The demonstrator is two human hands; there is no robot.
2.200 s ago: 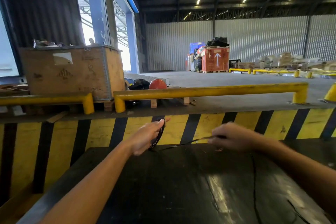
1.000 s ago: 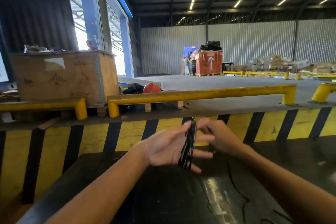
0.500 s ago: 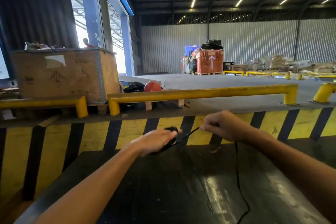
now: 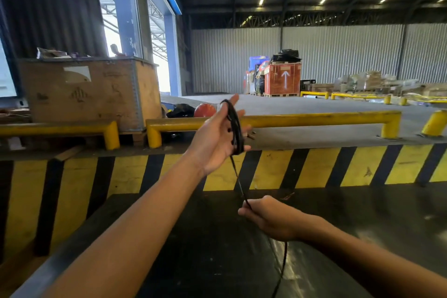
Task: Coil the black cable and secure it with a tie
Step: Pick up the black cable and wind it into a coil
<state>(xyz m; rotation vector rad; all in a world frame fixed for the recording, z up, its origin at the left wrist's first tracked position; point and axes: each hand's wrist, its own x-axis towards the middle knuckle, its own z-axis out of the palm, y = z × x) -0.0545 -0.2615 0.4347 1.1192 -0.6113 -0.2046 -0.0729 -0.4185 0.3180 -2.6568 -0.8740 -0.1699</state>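
The loops could slide off the left hand [image 4: 217, 134], judging by its spread, nearly flat fingers, should the strand be tugged hard toward six o'clock. That hand is raised, with the black cable [image 4: 235, 128] wound over its palm. The right hand [image 4: 267, 219], at five o'clock from it, pinches the taut strand, whose slack trails down over the dark table [image 4: 193, 249]. No tie visible.
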